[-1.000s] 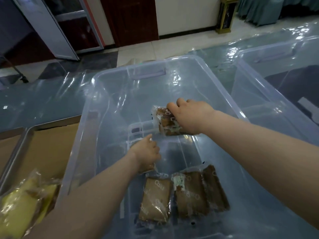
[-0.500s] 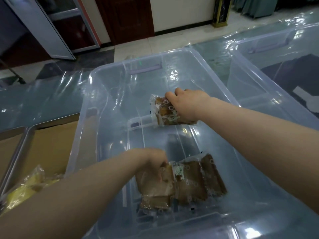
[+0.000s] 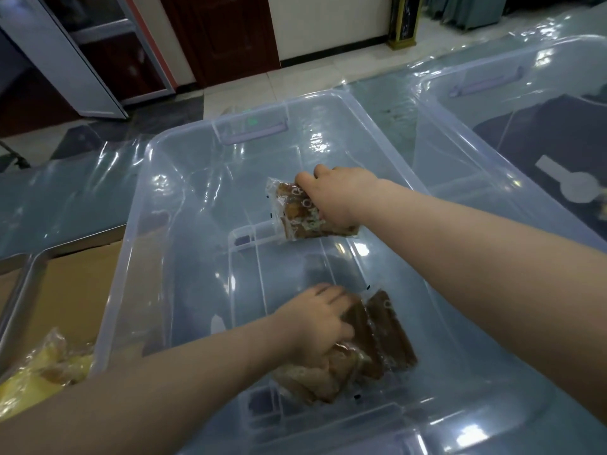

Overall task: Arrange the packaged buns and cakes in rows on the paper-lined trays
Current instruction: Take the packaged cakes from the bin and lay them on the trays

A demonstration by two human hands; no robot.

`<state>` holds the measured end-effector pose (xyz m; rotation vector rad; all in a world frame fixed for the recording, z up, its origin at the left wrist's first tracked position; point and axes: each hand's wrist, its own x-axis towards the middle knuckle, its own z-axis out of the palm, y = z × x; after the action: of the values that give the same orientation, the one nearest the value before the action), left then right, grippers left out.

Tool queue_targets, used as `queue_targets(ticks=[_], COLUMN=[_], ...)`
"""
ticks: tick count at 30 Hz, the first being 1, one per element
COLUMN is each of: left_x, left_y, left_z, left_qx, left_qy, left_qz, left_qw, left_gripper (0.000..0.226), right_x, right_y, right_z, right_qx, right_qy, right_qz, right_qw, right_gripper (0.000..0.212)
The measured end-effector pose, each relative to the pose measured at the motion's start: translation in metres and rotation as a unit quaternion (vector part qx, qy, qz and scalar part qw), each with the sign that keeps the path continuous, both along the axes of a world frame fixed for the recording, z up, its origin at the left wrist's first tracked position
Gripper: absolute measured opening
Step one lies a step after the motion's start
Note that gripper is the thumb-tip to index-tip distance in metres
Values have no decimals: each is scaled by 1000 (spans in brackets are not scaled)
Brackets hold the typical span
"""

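Observation:
Both my hands reach into a clear plastic bin (image 3: 184, 178). My right hand (image 3: 338, 195) grips a packaged brown bun (image 3: 295, 215) near the bin's middle, held a little above the floor. My left hand (image 3: 315, 323) lies on a cluster of packaged brown cakes (image 3: 387, 330) at the bin's near end, fingers curled over the left ones. A paper-lined metal tray (image 3: 65, 284) sits left of the bin, with yellow packaged cakes (image 3: 36, 379) at its near end.
A second clear bin (image 3: 466, 103) stands to the right, with dark contents inside. Clear plastic sheeting (image 3: 59, 198) covers the table. Beyond the table are a tiled floor, a dark wooden door and a glass door frame.
My left hand has moved down from the bin's middle onto the cluster of brown cakes and closed on them. My right hand keeps its hold on the bun, barely shifted.

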<state>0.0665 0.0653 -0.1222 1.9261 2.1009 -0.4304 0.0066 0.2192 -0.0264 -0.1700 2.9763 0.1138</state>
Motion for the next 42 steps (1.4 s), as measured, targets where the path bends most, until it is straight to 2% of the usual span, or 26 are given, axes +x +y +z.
queue_targets(ticks=[2,4,8,10,12,14,16,18,23,26,33,42], left_x=[7,9,12,13,12,11,10,11,16,17,17,-13], left_y=[6,10,8,9,11,14,15,18,27,28,22,-12], left_z=[1,4,8,9,9,9,8,7,4,4,18,52], left_qx=[60,55,50,46,37,21,19,32,19,1,34,63], left_qy=[7,21,73,49,8,-39,-64,-50,-6,42,36,80], left_qz=[-111,-159,-184,-181,-162,-127,-100,-88,-59,-34,21,88], left_qw=[992,986,979,981,986,991,993,994,998,999,999,991], left_gripper=[32,31,26,30,25,38,68,98,107,97,37,38], right_x=[0,1,3,3,4,4,4,4,3,2,1,9], right_y=[1,0,-2,-2,-2,-3,-3,-2,-1,-1,-2,-1], right_z=[2,3,4,5,5,5,4,3,2,2,-1,9], right_qx=[-7,-7,-2,-1,-1,0,1,1,-3,-7,7,19], right_qy=[-3,-4,-6,-8,-12,-14,-12,-8,-10,-12,0,42], right_qz=[1,3,2,0,-2,-4,-3,-2,-2,-4,1,28], right_qw=[1000,1000,1000,1000,1000,1000,1000,1000,1000,1000,1000,999], right_gripper=[54,52,52,54,55,55,55,54,54,54,54,63])
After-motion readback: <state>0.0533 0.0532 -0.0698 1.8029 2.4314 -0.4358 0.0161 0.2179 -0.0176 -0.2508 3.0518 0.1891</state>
